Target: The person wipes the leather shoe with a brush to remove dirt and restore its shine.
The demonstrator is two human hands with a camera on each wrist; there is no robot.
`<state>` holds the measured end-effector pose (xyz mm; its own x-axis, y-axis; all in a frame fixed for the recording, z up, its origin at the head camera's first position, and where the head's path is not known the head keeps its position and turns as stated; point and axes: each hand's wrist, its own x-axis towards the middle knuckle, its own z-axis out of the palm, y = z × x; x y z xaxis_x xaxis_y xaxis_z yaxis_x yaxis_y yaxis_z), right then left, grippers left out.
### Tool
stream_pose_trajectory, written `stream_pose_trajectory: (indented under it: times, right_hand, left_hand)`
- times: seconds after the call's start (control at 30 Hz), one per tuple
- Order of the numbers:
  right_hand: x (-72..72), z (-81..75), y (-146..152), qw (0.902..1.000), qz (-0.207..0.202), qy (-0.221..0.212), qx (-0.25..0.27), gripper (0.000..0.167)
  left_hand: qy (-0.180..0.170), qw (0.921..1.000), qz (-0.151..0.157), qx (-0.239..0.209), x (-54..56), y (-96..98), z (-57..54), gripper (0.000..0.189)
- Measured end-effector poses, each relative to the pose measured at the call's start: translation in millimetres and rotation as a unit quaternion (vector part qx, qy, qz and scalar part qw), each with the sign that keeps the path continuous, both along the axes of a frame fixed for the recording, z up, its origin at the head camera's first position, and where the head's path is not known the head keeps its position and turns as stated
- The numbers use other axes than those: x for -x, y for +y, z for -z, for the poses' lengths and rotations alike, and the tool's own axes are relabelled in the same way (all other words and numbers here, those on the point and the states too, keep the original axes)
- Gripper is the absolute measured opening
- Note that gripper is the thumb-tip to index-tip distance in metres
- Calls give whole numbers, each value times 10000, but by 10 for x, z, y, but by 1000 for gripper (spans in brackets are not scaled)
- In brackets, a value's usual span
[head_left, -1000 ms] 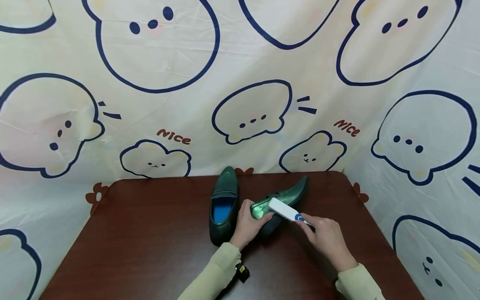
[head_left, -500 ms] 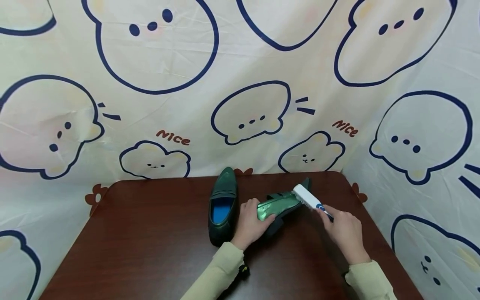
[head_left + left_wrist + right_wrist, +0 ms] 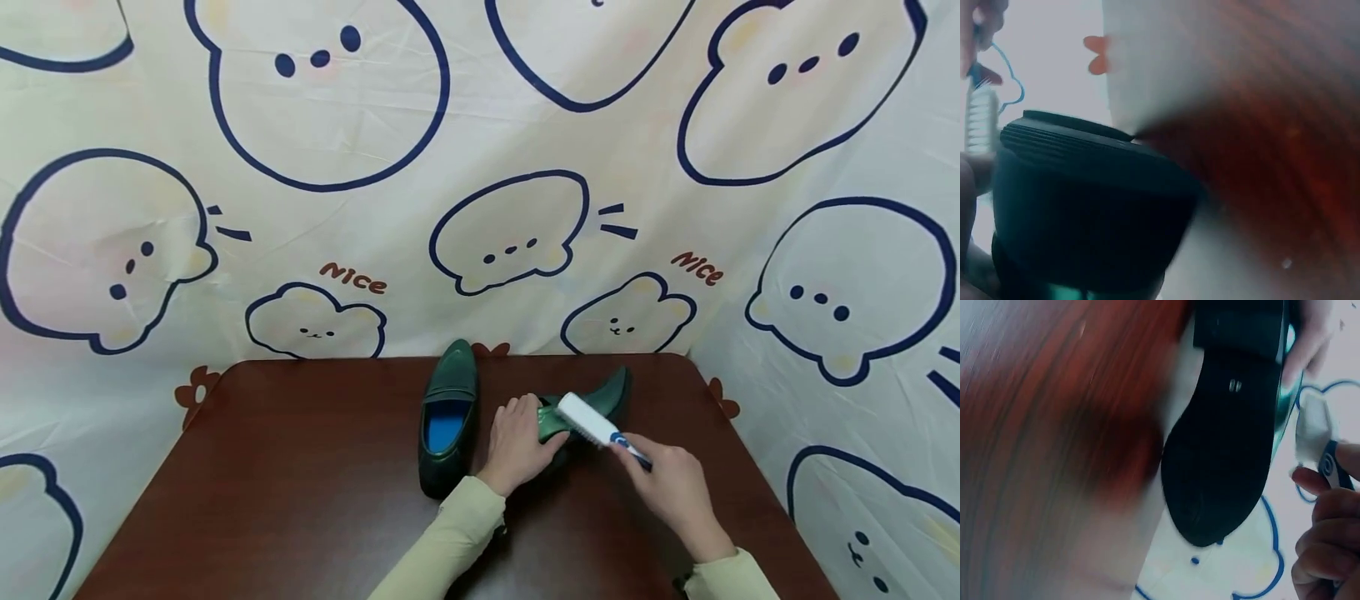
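My left hand (image 3: 519, 446) grips a green loafer (image 3: 613, 393) by its heel end, with the shoe tipped on its side and the toe aimed to the far right. Its dark heel block (image 3: 1085, 219) fills much of the left wrist view; the right wrist view shows the black sole (image 3: 1225, 444). In my right hand (image 3: 671, 483) is a white brush (image 3: 587, 418) with a blue-and-white handle, pinched between thumb and fingers. The brush head overlaps the shoe's upper side in the head view, close by my left thumb. Part of the upper is hidden behind it.
The matching green loafer (image 3: 453, 373), with a blue insole, stands upright just left of my left hand. Both shoes are at the far half of a brown wooden table (image 3: 315, 467). A cartoon-printed cloth (image 3: 405, 217) hangs behind and beside it.
The brush first slid toward the toe, then came back toward the heel. My left hand and the held loafer have shifted slightly right. The other loafer stays put.
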<state>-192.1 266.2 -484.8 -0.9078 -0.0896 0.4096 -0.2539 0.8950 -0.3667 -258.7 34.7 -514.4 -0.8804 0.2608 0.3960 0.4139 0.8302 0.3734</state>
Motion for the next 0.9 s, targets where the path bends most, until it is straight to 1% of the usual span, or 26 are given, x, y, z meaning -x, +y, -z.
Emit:
stream_pose_trajectory:
  times: [0.1,0.23,0.33,0.4,0.5,0.57,0.63,0.7,0.8,0.9]
  right_hand:
    - [-10,52,-90,9997,-177,154,-60,30]
    - [15,80,-86,9996,-95,186,-190,31]
    - [63,60,31,9995,115,76,-301,33]
    - [97,35,144,9987,380,-7,-337,35]
    - [133,-10,307,9964,765,-169,-321,39]
    - [137,-34,378,9951,887,-356,-266,40]
    - [129,-45,413,9946,892,-483,-236,42]
    - [112,-48,414,9947,855,-504,-252,42]
    - [68,-45,367,9965,756,-301,-188,39]
    - [15,-41,270,9988,472,-81,-80,35]
  left_hand:
    - [-126,9999,112,-21,31,-42,-34,47]
    - [-307,9993,137,-148,90,-110,-50,47]
    - [-410,9989,111,-221,122,-150,-48,48]
    - [-440,9987,170,-199,125,-158,-44,49]
    - [-406,9987,296,-86,104,-144,-37,49]
    - [-366,9988,333,6,81,-131,-34,48]
    - [-315,9989,330,71,62,-120,-32,47]
    - [-301,9989,334,109,50,-114,-28,47]
    - [-328,9986,403,119,47,-103,-29,46]
    - [-325,9985,428,108,55,-100,-31,47]
